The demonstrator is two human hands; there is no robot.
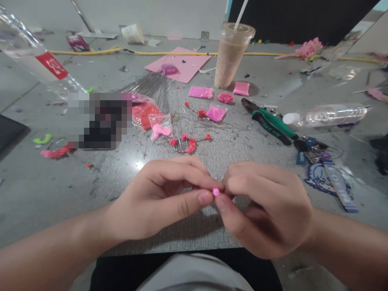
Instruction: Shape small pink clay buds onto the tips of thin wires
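Note:
A tiny bright pink clay piece [216, 192] is pinched between the fingertips of both hands, near the table's front edge. My left hand [165, 198] grips it from the left with thumb and forefinger. From the other side, my right hand [266, 206] closes thumb and forefinger on it, its other fingers curled in. Just beyond the hands lie red clay bits on bent wire [190, 145]. Farther back are a pink clay packet [216, 113], another pink packet [200, 92] and a crinkled pink clay lump [226, 98].
Green-handled pliers [273, 123] lie at the right, near keys and a lying bottle [330, 115]. A drink cup with a straw [233, 54] stands behind. Thin wires [148, 87] and a red clay bag [147, 115] are left of centre. A yellow cable [176, 53] crosses the back.

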